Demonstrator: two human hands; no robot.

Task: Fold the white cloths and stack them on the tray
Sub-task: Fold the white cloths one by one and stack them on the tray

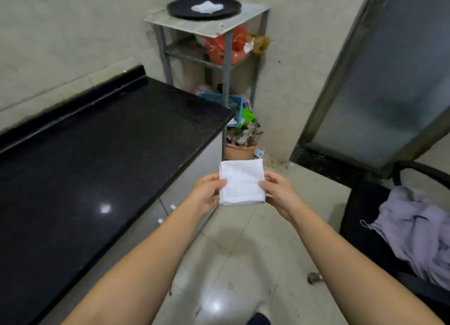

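- Centre of the frame: left hand (205, 193) and right hand (280, 194) pinch opposite edges of a folded white cloth (241, 182), held in the air.
- Left: black counter (97, 154).
- Top centre: black tray (185, 9) on a metal shelf (209, 29), with another folded cloth (207, 7) lying on it.

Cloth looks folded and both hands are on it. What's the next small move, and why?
Probably carry the folded cloth, pinched by the left hand and right hand, forward to the black tray; it looks square already, and one cloth lies there.

Both arms extended forward, left hand (207, 190) and right hand (280, 190) pinching, fingers curled.
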